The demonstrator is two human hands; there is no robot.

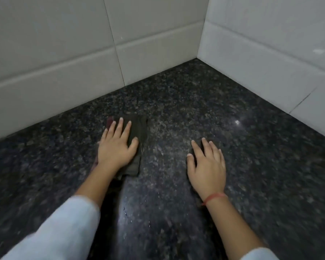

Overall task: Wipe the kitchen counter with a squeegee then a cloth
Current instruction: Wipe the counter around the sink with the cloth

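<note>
One folded dark cloth (138,126) lies on speckled counter (186,102).

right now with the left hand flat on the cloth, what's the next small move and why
Probably slide the cloth to the right, over the pale haze between the hands. The left hand lies flat on it, fingers straight, ready to push; the right hand rests on the bare counter. No squeegee is in view, so this looks like the cloth stage.
</note>
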